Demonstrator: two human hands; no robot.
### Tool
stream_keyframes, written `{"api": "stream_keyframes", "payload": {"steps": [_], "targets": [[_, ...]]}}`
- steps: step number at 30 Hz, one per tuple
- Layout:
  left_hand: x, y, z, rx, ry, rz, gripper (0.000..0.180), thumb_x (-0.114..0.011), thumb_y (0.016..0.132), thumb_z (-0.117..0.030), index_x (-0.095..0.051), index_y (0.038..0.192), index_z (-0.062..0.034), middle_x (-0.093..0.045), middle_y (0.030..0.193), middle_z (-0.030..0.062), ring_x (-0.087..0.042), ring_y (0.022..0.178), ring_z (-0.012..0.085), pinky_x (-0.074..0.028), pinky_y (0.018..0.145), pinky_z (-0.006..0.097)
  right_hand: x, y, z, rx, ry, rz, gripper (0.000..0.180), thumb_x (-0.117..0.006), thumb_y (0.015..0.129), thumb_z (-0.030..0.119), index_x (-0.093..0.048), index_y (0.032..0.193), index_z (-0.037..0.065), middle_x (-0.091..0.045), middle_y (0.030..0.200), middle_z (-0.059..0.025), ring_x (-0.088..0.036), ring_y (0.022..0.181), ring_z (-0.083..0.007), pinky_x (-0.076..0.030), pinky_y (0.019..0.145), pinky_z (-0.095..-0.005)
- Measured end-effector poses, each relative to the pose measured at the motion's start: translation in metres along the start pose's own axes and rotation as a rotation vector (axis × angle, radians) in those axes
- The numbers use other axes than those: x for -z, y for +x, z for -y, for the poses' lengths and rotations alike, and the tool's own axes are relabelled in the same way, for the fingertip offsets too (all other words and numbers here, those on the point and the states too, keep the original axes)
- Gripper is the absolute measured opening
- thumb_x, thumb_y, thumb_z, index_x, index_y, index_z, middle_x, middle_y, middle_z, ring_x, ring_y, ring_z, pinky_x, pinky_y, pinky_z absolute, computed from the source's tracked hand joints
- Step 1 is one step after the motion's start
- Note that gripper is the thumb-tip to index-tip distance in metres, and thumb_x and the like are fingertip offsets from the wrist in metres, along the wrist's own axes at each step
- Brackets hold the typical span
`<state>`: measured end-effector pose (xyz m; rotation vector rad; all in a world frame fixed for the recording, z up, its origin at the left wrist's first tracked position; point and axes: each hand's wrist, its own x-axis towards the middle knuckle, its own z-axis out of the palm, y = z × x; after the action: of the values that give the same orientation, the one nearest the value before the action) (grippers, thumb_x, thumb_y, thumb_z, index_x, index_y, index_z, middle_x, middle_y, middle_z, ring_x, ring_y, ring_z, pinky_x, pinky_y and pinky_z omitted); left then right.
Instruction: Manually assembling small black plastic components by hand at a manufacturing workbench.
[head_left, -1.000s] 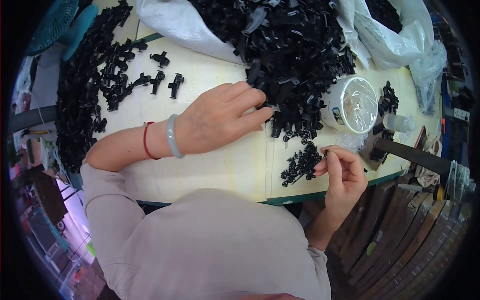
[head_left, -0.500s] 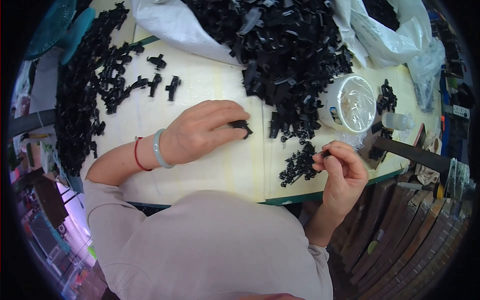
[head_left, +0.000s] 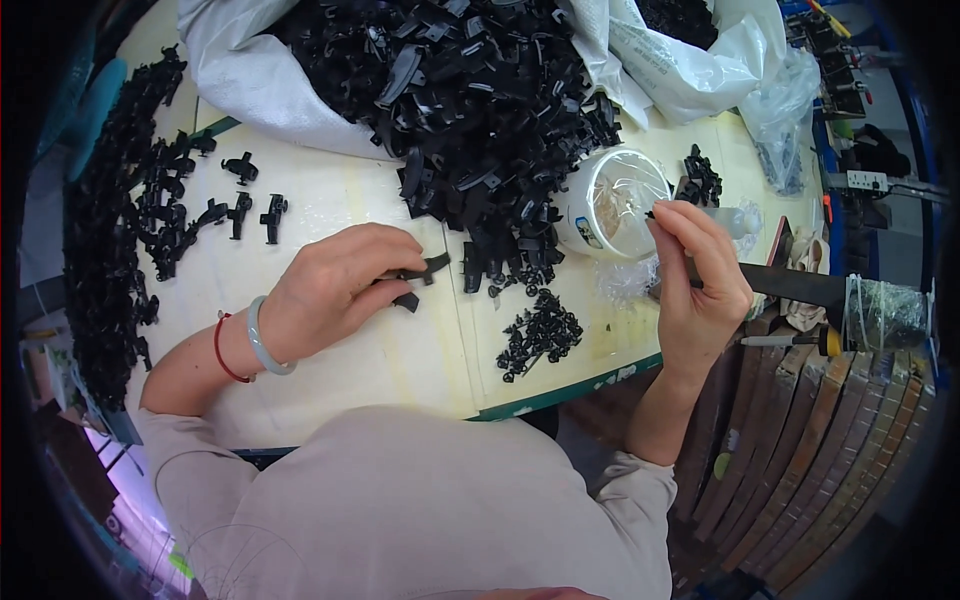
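My left hand [head_left: 345, 280] is closed around a black plastic part [head_left: 432, 268], its ends sticking out past the fingertips above the pale tabletop. Raised in front of the white tub [head_left: 578, 222], my right hand [head_left: 700, 285] pinches a tiny dark piece [head_left: 651, 213] between thumb and fingertips. Below the tub lies a small pile of little black pieces [head_left: 540, 335]. A big heap of black plastic parts [head_left: 480, 130] spills from a white sack [head_left: 250, 75] toward my hands.
Several black assembled pieces [head_left: 272, 217] lie apart on the left, beside a long bank of similar parts [head_left: 100, 250]. Clear film covers the tub. A dark bar [head_left: 795, 284] juts in at the right, near a small translucent bottle [head_left: 735, 220]. Stacked brown slabs [head_left: 800, 430] stand below the table.
My right hand has risen from beside the small pile to the tub's right rim, still pinching. More of the black part shows in my left hand. The whole view has swung right.
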<state>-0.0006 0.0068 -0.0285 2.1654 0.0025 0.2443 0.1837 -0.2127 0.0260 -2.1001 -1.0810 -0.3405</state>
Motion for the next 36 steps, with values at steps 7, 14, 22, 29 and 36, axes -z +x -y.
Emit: {"api": "stream_keyframes", "payload": {"steps": [7, 14, 22, 29, 36], "targets": [[0.004, 0.004, -0.003, 0.018, 0.116, 0.036, 0.031, -0.074, 0.071, -0.010, -0.063, 0.099, -0.0014, -0.060, 0.094, 0.0105, -0.056, 0.086, 0.0254, -0.047, 0.074, 0.032, -0.012, 0.011, -0.011, 0.191, -0.157, 0.092, 0.018, -0.069, 0.066, -0.005, -0.067, 0.083, 0.003, -0.066, 0.083, -0.0044, -0.054, 0.078, -0.0219, -0.045, 0.069, -0.0300], [-0.008, 0.011, -0.002, 0.027, 0.172, 0.001, 0.026, -0.076, 0.067, -0.014, -0.063, 0.087, -0.0033, -0.055, 0.090, 0.0073, -0.051, 0.083, 0.0240, -0.044, 0.072, 0.032, 0.002, 0.007, 0.005, 0.174, -0.176, 0.132, 0.018, -0.069, 0.067, -0.006, -0.067, 0.083, 0.000, -0.067, 0.084, -0.0060, -0.056, 0.079, -0.0220, -0.045, 0.071, -0.0294], [0.010, 0.016, -0.016, 0.052, -0.380, 0.111, 0.014, -0.058, 0.075, 0.008, -0.062, 0.086, 0.0004, -0.055, 0.092, 0.0072, -0.062, 0.075, 0.0143, -0.053, 0.062, 0.024, -0.013, -0.031, 0.030, -0.256, 0.627, 0.049, 0.019, -0.066, 0.066, -0.016, -0.065, 0.082, -0.005, -0.066, 0.084, -0.0149, -0.062, 0.083, -0.0211, -0.048, 0.074, -0.0268], [-0.006, 0.020, -0.021, 0.384, -0.995, 0.266, 0.017, -0.052, 0.083, 0.008, -0.058, 0.098, 0.0037, -0.050, 0.096, 0.0074, -0.064, 0.077, 0.0142, -0.055, 0.068, 0.023, -0.024, -0.040, 0.040, -0.274, 0.680, 0.114, 0.020, -0.066, 0.067, -0.015, -0.066, 0.083, -0.004, -0.066, 0.085, -0.0140, -0.062, 0.082, -0.0210, -0.049, 0.073, -0.0264], [-0.005, 0.021, -0.015, 0.482, -1.140, 0.310, 0.022, -0.060, 0.085, 0.000, -0.059, 0.106, 0.0021, -0.063, 0.094, 0.0061, -0.064, 0.080, 0.0114, -0.052, 0.070, 0.021, -0.035, -0.046, 0.049, -0.259, 0.725, 0.093, 0.019, -0.067, 0.068, -0.014, -0.065, 0.084, -0.005, -0.066, 0.086, -0.0153, -0.063, 0.080, -0.0219, -0.050, 0.071, -0.0268]]}}
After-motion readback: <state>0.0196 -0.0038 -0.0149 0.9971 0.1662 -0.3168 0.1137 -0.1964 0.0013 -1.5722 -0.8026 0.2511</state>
